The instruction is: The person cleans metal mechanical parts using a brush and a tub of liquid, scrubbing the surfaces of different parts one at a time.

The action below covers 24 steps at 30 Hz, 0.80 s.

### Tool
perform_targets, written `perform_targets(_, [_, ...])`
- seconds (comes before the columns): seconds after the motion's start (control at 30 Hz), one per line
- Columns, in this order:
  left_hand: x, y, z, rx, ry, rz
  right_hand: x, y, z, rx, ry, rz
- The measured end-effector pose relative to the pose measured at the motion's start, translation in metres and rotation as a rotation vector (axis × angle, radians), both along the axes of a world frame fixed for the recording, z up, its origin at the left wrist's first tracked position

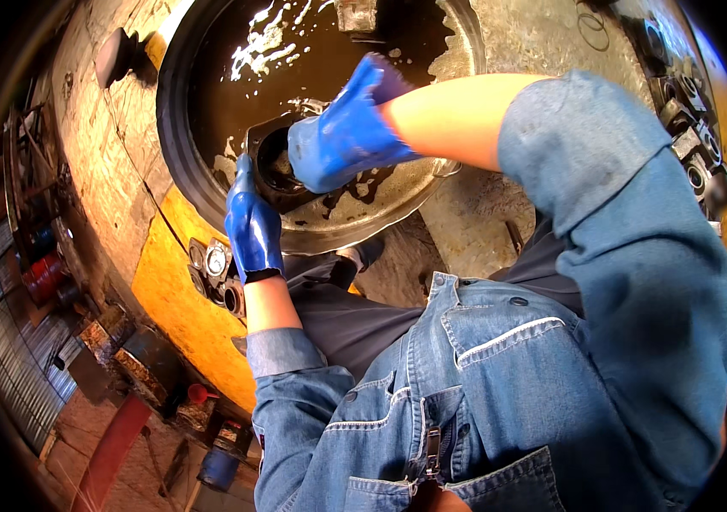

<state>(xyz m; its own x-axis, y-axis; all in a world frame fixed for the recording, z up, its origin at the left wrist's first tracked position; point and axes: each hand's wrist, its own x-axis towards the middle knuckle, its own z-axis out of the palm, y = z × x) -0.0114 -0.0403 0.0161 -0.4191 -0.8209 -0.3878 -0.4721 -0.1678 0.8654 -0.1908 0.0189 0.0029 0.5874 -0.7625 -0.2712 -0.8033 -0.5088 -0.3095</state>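
Note:
A wide round metal basin (pixel 183 162) holds dark brown liquid. At its near side sits a dark, wet metal housing (pixel 254 136) with a large round bore. My left hand (pixel 254 229), in a blue rubber glove, grips the left edge of this housing, its fingers pointing away from me. Over the right part of the bore is my right hand (pixel 342 141), also blue-gloved, with the fingers bent in and closed against the opening. Whatever those fingers hold is hidden from view. Another blocky metal piece (pixel 357 15) stands in the liquid at the far side.
Several metal parts with round openings (pixel 217 266) lie on the yellow surface (pixel 177 282) left of my legs. More machined parts (pixel 695 175) line the far right. A dark knob-shaped piece (pixel 116 58) is beyond the basin's left rim. A wire ring (pixel 592 32) lies upper right.

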Motion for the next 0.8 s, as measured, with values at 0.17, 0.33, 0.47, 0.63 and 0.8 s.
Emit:
perform_targets(0.17, [-0.001,0.01,0.011,-0.171,-0.07,-0.113,0.011,-0.016,-0.011,-0.101,-0.101,0.1])
perform_targets(0.33, [-0.003,-0.002,-0.005,0.242,0.219,0.169,0.012,-0.021,-0.02,-0.084,-0.038,-0.092])
perform_targets(0.47, [0.001,-0.007,-0.004,0.286,0.162,0.173,0.027,-0.016,0.008,0.286,-0.058,-0.463])
perform_targets(0.63, [0.005,-0.016,-0.018,0.263,0.11,0.17,0.004,0.0,0.026,0.523,-0.438,-0.691])
perform_targets(0.8, [0.004,-0.013,-0.008,0.247,0.019,0.178,0.01,0.019,-0.048,0.267,-1.05,-0.93])
